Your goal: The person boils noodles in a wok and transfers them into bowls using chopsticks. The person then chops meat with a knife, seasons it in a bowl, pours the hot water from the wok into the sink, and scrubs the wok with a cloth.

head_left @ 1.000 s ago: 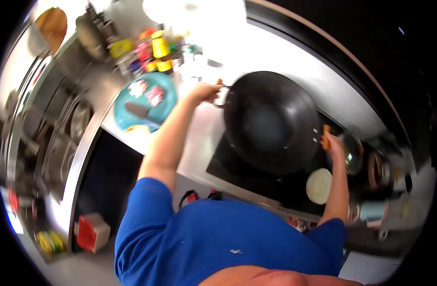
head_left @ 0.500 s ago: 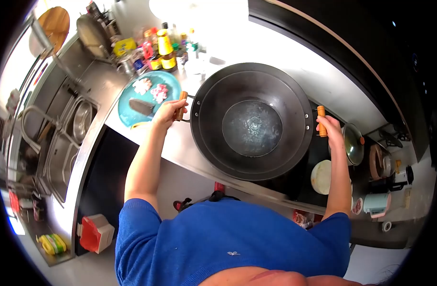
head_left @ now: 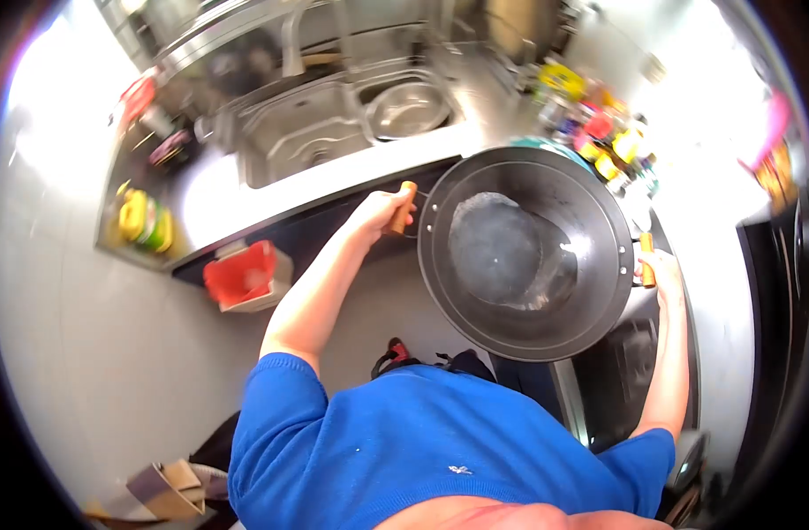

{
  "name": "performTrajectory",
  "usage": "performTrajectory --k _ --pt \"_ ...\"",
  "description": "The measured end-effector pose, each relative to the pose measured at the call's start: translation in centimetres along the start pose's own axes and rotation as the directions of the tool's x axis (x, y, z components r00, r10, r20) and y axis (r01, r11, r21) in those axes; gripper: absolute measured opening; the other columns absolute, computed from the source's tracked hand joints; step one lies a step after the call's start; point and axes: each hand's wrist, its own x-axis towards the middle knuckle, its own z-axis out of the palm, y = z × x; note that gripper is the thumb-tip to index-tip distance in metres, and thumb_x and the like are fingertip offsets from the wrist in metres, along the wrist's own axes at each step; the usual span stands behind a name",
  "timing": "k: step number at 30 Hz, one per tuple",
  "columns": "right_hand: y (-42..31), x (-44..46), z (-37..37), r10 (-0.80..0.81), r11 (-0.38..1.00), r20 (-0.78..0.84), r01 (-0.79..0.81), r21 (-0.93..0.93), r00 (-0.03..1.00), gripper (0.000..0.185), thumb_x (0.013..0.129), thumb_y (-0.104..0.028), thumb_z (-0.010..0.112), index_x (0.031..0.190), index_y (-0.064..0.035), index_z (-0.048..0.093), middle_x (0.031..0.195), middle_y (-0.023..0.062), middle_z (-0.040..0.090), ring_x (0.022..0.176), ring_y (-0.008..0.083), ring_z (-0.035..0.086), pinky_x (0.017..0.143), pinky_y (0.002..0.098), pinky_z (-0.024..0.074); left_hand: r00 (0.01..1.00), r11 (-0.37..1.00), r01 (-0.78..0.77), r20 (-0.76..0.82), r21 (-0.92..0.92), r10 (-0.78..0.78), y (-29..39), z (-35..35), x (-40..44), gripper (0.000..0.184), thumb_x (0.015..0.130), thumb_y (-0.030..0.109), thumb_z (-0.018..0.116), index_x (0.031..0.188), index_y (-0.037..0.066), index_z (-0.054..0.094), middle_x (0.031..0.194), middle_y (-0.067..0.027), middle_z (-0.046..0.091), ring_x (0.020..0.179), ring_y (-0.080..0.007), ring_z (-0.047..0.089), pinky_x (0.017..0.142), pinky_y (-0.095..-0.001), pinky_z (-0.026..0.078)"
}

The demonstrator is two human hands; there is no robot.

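A large dark wok (head_left: 590,309) with water (head_left: 497,252) in its bottom hangs between my two hands, in front of my body. My left hand (head_left: 382,215) is closed round its left wooden handle (head_left: 404,208). Round the right wooden handle (head_left: 647,259) my right hand (head_left: 665,269) is closed. The water has swung toward the left side of the wok. Behind the wok's far rim only the edge of a teal plate (head_left: 546,144) shows; what lies on it is hidden.
A steel sink (head_left: 303,132) with a metal bowl (head_left: 409,109) is at the back left. Bottles (head_left: 599,128) crowd the counter corner. A red-lined bin (head_left: 245,274) stands on the floor at left. The black stove (head_left: 612,380) is at the lower right.
The view and my body have turned left toward the sink. Both hands have carried the wok off the stove, over the counter edge, and the water in it has shifted.
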Motion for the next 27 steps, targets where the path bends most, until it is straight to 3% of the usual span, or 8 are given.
performTrajectory --k 4,8,11,13,20,22,27 --pt "-5.1 7.9 7.7 -0.121 0.993 0.148 0.121 0.014 0.982 0.023 0.073 -0.022 0.063 0.075 0.0008 0.058 0.06 0.0091 0.057 0.053 0.0159 0.057 0.049 0.0246 0.0436 0.988 0.99 -0.007 -0.154 -0.144 -0.015 0.2 -7.8 0.2 0.029 0.089 0.023 0.048 0.107 0.0 0.052 0.083 -0.0076 0.06 0.06 -0.0126 0.056 0.052 -0.0259 0.046" --pt "-12.7 13.9 16.2 -0.146 0.983 0.324 0.175 -0.063 0.935 0.018 0.075 -0.019 0.063 0.074 -0.0018 0.059 0.062 0.0064 0.059 0.05 0.0137 0.056 0.047 0.0241 0.0441 0.949 0.961 0.065 -0.282 -0.267 -0.143 -2.0 -15.2 2.1 0.027 0.089 0.021 0.046 0.107 0.001 0.051 0.085 -0.0101 0.059 0.061 -0.0142 0.056 0.054 -0.0272 0.048" --pt "-15.0 20.5 20.5 -0.117 0.979 0.419 0.176 -0.106 0.9 0.021 0.076 -0.019 0.063 0.074 0.0013 0.059 0.06 0.0091 0.06 0.048 0.0146 0.057 0.042 0.0244 0.0421 0.933 0.953 -0.045 -0.353 -0.301 -0.068 -3.7 -18.6 2.7 0.023 0.085 0.021 0.049 0.098 0.002 0.052 0.077 -0.0094 0.058 0.059 -0.0169 0.056 0.053 -0.0303 0.047" --pt "-19.0 22.4 23.8 -0.204 0.94 0.483 0.308 -0.146 0.852 0.022 0.077 -0.018 0.061 0.071 0.0029 0.058 0.059 0.0096 0.06 0.047 0.015 0.057 0.043 0.0243 0.0422 0.898 0.956 -0.003 -0.421 -0.293 -0.126 -4.4 -19.7 3.1 0.024 0.085 0.021 0.049 0.101 0.004 0.05 0.077 -0.0096 0.058 0.058 -0.0175 0.056 0.05 -0.032 0.046" --pt "-31.7 29.8 32.2 -0.048 0.767 0.562 0.39 -0.509 0.826 0.022 0.074 -0.016 0.06 0.067 0.0052 0.058 0.056 0.0091 0.06 0.048 0.0137 0.059 0.045 0.025 0.0439 0.884 0.775 0.079 -0.316 -0.627 -0.345 -9.7 -21.5 8.3 0.027 0.087 0.023 0.048 0.105 0.003 0.048 0.081 -0.0102 0.057 0.061 -0.019 0.056 0.051 -0.0336 0.047" --pt "-35.4 29.3 34.4 -0.054 0.648 0.507 0.416 -0.638 0.861 0.024 0.072 -0.017 0.061 0.062 0.004 0.059 0.053 0.0079 0.059 0.048 0.0124 0.058 0.046 0.0249 0.0431 0.894 0.713 0.105 -0.249 -0.694 -0.373 -8.2 -21.1 8.6 0.025 0.089 0.022 0.046 0.102 0.001 0.05 0.078 -0.0094 0.056 0.061 -0.0183 0.056 0.051 -0.0321 0.045" --pt "-41.6 29.9 38.9 0.044 0.562 0.431 0.334 -0.757 0.901 0.021 0.071 -0.016 0.06 0.061 0.0025 0.061 0.053 0.0071 0.059 0.045 0.0118 0.056 0.046 0.0243 0.0423 0.907 0.586 0.232 -0.044 -0.777 -0.418 -9.1 -22.2 11.7 0.027 0.093 0.024 0.039 0.104 0.002 0.049 0.081 -0.0072 0.056 0.066 -0.0163 0.054 0.057 -0.0322 0.045"
